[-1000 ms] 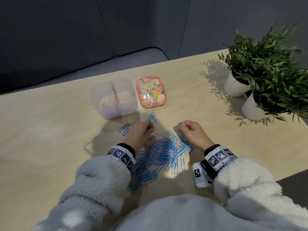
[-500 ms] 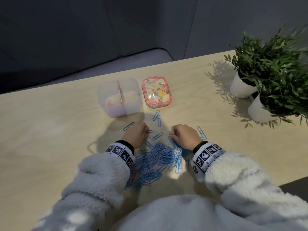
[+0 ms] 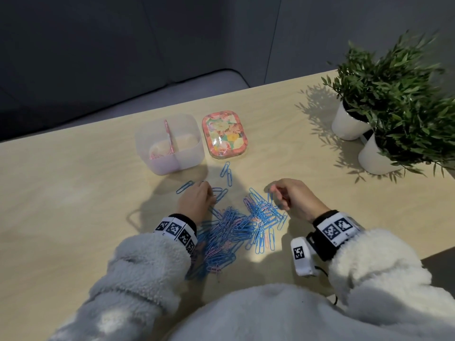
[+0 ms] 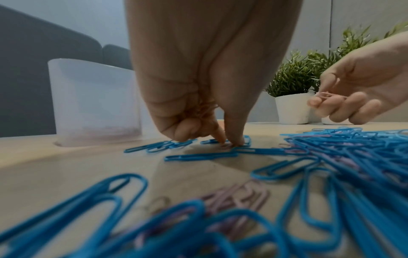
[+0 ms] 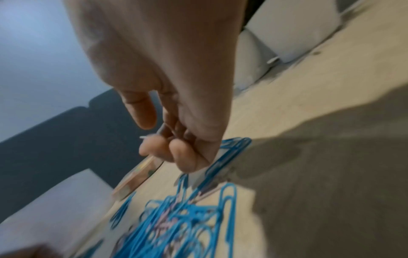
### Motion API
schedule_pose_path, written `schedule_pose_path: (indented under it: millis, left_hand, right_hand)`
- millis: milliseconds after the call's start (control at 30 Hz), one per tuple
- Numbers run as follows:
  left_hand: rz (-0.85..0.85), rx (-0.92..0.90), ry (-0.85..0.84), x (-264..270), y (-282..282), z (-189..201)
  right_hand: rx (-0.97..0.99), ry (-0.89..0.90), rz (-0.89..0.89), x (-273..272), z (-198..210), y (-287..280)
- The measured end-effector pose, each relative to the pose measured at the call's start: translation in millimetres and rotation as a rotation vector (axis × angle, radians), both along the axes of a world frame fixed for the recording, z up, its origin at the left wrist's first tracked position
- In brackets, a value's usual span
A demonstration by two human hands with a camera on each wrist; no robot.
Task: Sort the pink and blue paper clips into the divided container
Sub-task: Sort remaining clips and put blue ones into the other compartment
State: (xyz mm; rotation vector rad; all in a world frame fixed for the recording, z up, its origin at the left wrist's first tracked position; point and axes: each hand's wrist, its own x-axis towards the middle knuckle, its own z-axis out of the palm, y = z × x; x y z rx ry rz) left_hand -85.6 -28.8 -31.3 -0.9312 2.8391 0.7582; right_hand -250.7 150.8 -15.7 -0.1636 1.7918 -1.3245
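Left hand (image 4: 198,73), fingers curled down, its fingertips (image 4: 237,139) pressed to the table (image 3: 73,205) and pinching at a pink clip among loose blue ones, with several pink clips bunched in the curled palm. Right hand (image 3: 293,196), raised just above the table, thumb and curled fingers closed on pink clips (image 4: 324,95); in the blurred right wrist view the grip itself is hard to make out. Between and below the two hands lies the pile (image 3: 236,230) of clips, mostly blue with pink ones mixed through it, spreading toward the sleeves (image 3: 138,271). A few blue clips (image 3: 227,172) lie apart, between the pile and the container. The container (image 3: 170,143), translucent and divided by a pink-edged wall, stands beyond the left hand; pink clips lie in its left compartment, while what the right one holds cannot be told. Just right of it sits a floral tin (image 3: 225,134). Two potted plants (image 3: 384,94) in white pots stand at the far right of the table.
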Motion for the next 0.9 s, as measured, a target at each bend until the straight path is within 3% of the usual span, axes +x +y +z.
schedule_pose_path:
  millis: [167, 300, 400, 500, 600, 700, 800, 900]
  left_hand:
    - [-0.032, 0.062, -0.063, -1, 0, -3]
    - [-0.009, 0.174, -0.036, 2, 0, 0]
    - [0.111, 0.398, 0.056, 0, -2, 7]
    - [0.207, 0.656, 0.117, -6, -3, 12]
    - [0.358, 0.970, 0.155, -15, 2, 19]
    - [0.532, 1.172, 0.130, -27, 8, 26]
    - [0.546, 1.227, 0.010, -37, 14, 26]
    - [0.318, 0.930, -0.015, -44, 19, 22]
  right_hand:
    - [0.293, 0.615, 0.504, 26, -14, -23]
    - [0.434, 0.803, 0.581, 40, -13, -37]
    - [0.426, 0.749, 0.590, 41, -13, -42]
    - [0.228, 0.537, 0.514, 39, -9, -39]
    - [0.015, 0.279, 0.309, 37, 0, -25]
    - [0.001, 0.166, 0.112, 29, 1, -9]
    - [0.053, 0.298, 0.069, 18, -5, 4]
    - [0.073, 0.311, 0.107, 14, -5, 9]
